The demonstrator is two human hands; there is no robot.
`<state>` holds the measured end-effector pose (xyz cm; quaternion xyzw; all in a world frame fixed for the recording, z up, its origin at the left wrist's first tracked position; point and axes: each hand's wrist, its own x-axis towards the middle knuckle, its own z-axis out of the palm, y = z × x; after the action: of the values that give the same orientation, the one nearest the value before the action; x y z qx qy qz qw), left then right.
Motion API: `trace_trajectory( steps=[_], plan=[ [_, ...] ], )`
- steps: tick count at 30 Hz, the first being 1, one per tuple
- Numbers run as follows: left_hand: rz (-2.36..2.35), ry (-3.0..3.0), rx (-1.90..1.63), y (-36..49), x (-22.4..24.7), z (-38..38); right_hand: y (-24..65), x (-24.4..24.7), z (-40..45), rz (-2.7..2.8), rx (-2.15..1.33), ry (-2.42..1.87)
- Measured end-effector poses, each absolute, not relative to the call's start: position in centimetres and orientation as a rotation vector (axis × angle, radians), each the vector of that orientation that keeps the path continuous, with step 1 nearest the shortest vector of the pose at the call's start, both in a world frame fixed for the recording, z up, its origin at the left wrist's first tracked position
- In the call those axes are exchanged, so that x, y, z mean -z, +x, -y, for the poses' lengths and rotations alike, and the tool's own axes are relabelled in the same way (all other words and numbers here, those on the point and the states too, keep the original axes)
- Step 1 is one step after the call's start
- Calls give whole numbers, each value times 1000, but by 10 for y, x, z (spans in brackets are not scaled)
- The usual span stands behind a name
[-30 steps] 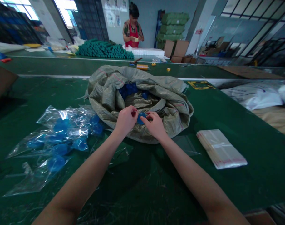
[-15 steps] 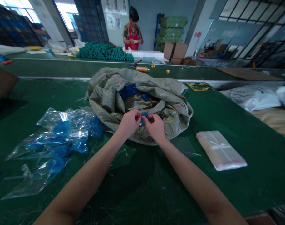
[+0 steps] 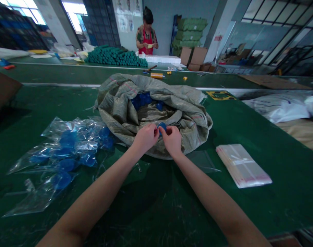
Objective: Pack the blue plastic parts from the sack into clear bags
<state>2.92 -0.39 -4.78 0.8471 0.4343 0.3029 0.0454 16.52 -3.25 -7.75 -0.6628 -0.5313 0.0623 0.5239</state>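
A small round blue ball [image 3: 161, 127] is held between my two hands, over the near rim of an open woven sack [image 3: 194, 127]. My right hand [image 3: 172, 140] pinches it from the right, thumb in front. On the other side, my left hand [image 3: 146, 138] is closed in a pinch at the ball's left edge; its fingertips partly hide what they grip. More blue balls [image 3: 143, 99] show inside the sack's mouth. To the left lies a pile of clear plastic bags [image 3: 69, 147] with round blue pieces in them.
A tied stack of clear bags [image 3: 243, 165] lies at right on the green table [image 3: 156, 212], and a loose clear bag [image 3: 204, 161] beside the sack. Beyond are an orange roll [image 3: 156, 75], green rods [image 3: 115, 56] and a person [image 3: 147, 36] in a red apron. White sacks [image 3: 282, 108] stand at far right.
Both hands have shifted slightly right with the blue ball, and my left fingers have turned a little and cover more of its left side. The sack and bags stay put.
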Motion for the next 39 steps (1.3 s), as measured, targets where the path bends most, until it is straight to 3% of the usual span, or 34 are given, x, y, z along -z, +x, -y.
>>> trace_trajectory(
  steps=[24,39],
  plan=[
    [-1362,2450,-990,27,50,-3,164,73,34,1580,-284,-1615],
    [-1294,2410,-961,32,55,-1,162,90,36,1464,-144,-1639]
  ],
)
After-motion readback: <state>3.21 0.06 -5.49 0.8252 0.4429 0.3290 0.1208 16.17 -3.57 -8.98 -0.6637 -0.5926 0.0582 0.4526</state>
